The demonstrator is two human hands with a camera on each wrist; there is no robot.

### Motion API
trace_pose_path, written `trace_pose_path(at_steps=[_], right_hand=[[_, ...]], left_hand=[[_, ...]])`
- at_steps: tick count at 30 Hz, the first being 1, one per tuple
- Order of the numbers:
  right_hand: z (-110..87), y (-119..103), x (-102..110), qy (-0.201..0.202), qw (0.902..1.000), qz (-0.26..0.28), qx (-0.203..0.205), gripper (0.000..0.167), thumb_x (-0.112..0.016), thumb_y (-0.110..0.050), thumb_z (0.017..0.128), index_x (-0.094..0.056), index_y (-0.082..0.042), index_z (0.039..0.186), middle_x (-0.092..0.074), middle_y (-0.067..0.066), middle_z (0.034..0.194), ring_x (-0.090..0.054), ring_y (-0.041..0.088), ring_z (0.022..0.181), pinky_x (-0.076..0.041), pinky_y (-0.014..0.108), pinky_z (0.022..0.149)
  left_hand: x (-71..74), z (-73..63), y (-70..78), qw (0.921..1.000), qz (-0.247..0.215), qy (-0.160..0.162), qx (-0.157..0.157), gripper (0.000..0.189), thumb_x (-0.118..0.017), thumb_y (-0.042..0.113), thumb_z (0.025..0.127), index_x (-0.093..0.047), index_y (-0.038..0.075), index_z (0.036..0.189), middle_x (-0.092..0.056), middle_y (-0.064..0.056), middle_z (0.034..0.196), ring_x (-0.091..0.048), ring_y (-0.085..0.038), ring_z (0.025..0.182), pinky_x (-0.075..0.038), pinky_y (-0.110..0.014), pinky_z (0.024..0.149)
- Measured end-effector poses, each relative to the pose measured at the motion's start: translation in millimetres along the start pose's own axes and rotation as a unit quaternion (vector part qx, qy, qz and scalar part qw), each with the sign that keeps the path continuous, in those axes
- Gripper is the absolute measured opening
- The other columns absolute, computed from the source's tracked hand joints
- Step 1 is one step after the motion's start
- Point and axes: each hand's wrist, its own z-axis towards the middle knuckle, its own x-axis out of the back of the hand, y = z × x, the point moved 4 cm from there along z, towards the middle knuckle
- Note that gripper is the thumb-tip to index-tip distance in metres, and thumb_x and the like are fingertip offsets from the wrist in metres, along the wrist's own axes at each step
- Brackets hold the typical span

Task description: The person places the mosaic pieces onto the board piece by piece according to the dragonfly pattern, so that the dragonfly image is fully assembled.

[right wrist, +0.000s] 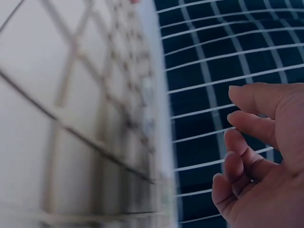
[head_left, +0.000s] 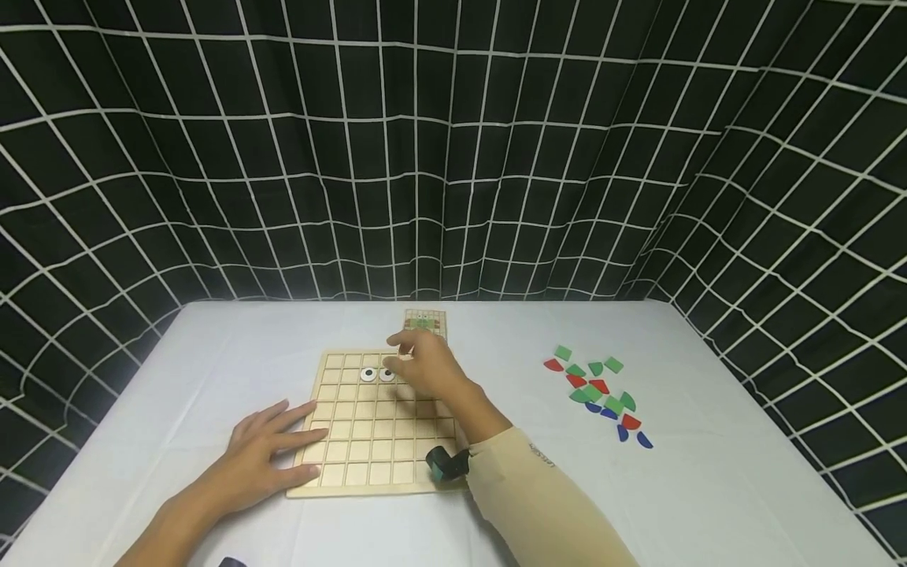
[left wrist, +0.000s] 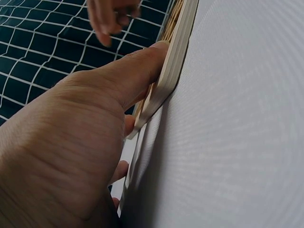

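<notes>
On my feeds the pale wooden board (head_left: 360, 429) is lying flat on the white cloth (head_left: 567, 496), its sides running away from the person and its near-square shape showing me no clear long axis, while thin raised strips are dividing it into cells. I'm watching the left hand (head_left: 258, 457) resting spread fingers on its left edge, as the right hand (head_left: 425, 366) is hovering loosely bent, pinching nothing, above two round black-centred discs (head_left: 368, 375). Flat green, red and blue pieces (head_left: 591, 393), squares and curved wedges, are lying rightward.
</notes>
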Motion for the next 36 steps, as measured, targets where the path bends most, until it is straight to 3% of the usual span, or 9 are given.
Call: trace_pose_path(at_steps=[10, 16, 24, 36], right_hand=[[-36.6, -32, 56, 0.086, 0.9879, -0.007, 0.128, 0.03, -0.068, -0.022, 0.083, -0.066, -0.016, 0.112, -0.064, 0.0, 0.102, -0.059, 0.016, 0.096, -0.052, 0.034, 0.08], [-64.6, -33, 83, 0.125, 0.978, -0.02, 0.166, 0.03, -0.071, -0.02, 0.081, -0.068, -0.018, 0.111, -0.062, -0.004, 0.096, -0.057, 0.015, 0.092, -0.049, 0.031, 0.074], [-92.2, -14, 118, 0.192, 0.9609, -0.013, 0.199, 0.03, -0.074, -0.014, 0.078, -0.069, -0.014, 0.107, -0.062, -0.005, 0.095, -0.056, 0.013, 0.091, -0.05, 0.036, 0.076], [-104.9, 29, 162, 0.26, 0.9426, -0.006, 0.21, 0.035, -0.074, -0.003, 0.075, -0.068, -0.01, 0.109, -0.065, 0.002, 0.099, -0.055, 0.013, 0.093, -0.043, 0.025, 0.075]], left_hand=[[-0.5, 1.1, -1.1, 1.0, 0.0, 0.002, -0.006, 0.047, -0.068, 0.057, 0.074, -0.065, 0.035, 0.116, -0.045, 0.0, 0.143, -0.028, -0.041, 0.134, -0.014, -0.062, 0.103], [0.1, 0.9, -0.7, 1.0, 0.002, 0.002, -0.004, 0.046, -0.069, 0.056, 0.074, -0.065, 0.035, 0.115, -0.045, 0.001, 0.143, -0.028, -0.04, 0.134, -0.014, -0.062, 0.104], [-0.5, 0.4, -0.7, 1.0, 0.004, -0.002, 0.003, 0.046, -0.068, 0.056, 0.074, -0.065, 0.036, 0.115, -0.044, 0.002, 0.144, -0.028, -0.039, 0.135, -0.014, -0.06, 0.105], [0.0, 0.6, -0.7, 1.0, 0.003, -0.002, 0.004, 0.045, -0.069, 0.056, 0.074, -0.065, 0.037, 0.115, -0.045, 0.002, 0.143, -0.028, -0.039, 0.135, -0.014, -0.061, 0.104]])
